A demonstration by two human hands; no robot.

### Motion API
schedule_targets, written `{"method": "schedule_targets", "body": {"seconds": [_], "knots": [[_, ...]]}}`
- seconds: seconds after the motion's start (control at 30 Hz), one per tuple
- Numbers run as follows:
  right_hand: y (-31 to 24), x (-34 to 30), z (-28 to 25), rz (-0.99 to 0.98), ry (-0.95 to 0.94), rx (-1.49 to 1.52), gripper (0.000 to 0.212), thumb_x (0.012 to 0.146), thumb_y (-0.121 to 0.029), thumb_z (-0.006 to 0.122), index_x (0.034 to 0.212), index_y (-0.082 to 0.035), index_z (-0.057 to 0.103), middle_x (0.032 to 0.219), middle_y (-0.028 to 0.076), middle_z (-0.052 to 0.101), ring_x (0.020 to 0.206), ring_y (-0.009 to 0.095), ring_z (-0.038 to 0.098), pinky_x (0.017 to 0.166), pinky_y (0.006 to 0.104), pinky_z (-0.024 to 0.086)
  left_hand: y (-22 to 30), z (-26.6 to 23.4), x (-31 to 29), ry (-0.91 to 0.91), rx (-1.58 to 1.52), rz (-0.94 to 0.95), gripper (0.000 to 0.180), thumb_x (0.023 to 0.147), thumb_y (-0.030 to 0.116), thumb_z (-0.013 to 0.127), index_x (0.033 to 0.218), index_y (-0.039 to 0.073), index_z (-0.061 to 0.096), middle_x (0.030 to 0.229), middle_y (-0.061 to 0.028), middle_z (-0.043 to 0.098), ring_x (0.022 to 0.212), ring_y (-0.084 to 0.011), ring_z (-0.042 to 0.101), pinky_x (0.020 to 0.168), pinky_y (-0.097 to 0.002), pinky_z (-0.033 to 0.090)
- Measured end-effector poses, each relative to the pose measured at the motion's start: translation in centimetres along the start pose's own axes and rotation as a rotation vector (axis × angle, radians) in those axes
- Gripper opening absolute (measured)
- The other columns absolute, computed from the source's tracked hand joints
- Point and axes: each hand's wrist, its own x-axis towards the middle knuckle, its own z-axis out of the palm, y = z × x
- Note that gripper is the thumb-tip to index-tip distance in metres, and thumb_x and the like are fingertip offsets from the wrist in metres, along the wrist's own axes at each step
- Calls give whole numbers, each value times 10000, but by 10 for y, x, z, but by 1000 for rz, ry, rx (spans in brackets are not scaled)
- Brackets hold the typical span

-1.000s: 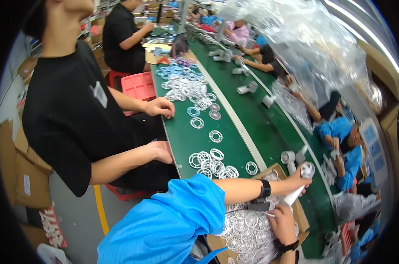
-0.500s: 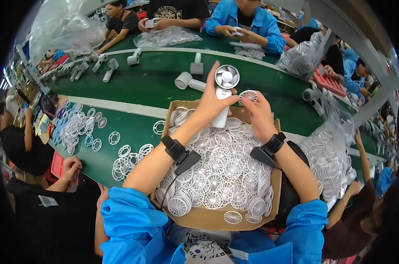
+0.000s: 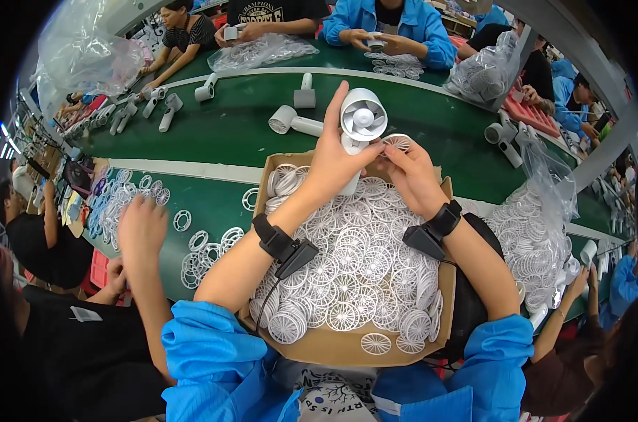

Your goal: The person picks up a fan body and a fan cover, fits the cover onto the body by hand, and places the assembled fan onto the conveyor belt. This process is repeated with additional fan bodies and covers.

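Observation:
My left hand (image 3: pixel 334 156) is closed around the handle of a white handheld fan (image 3: pixel 363 116), its round open head tipped up and its blades showing. Just right of it, my right hand (image 3: pixel 412 174) pinches a white spoked fan grille (image 3: pixel 397 143) by its edge. The fingertips of both hands nearly meet below the fan head; whether they touch is hard to tell. Beneath my hands is a cardboard box (image 3: pixel 347 349) heaped with many loose white grilles (image 3: pixel 361 253). Part of the fan handle is hidden behind my left hand.
Across the green conveyor belt (image 3: pixel 234 130) lie several white fans (image 3: pixel 294 121). Loose rings (image 3: pixel 199 260) lie left of the box, where a co-worker's hand (image 3: pixel 142 225) reaches in. A plastic bag of grilles (image 3: pixel 533 243) stands at right. Co-workers sit along the far side.
The fan head has tilted toward me and looks larger. My right hand has brought the grille closer beside it. At left, a co-worker's arm has reached over the loose rings.

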Motion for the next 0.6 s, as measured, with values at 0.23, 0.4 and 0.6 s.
{"method": "schedule_targets", "body": {"seconds": [0.23,0.4,0.6], "knots": [[-13,-3,3,108,-44,195,262,938,-103,497,1155,43,511,1121,117,585,1017,197,583,904,329,484,9,-9,1,-19,-56,-126,916,762,-9,664,1466,163,103,1102,-102,537,802,-143,611,534,-236,519],[-12,-3,6,144,-89,215,298,937,-110,506,1194,39,523,1159,143,575,1016,203,593,924,321,479,11,-19,2,-47,-116,-206,890,779,9,657,1463,165,110,1082,-101,540,763,-138,600,521,-243,517],[-5,-4,0,-187,112,-447,327,860,-144,619,1148,4,572,1185,136,549,1056,214,555,894,331,467,-12,-6,-1,62,43,-241,814,834,22,607,1459,190,114,1007,-93,564,693,-135,597,487,-248,508]]}}
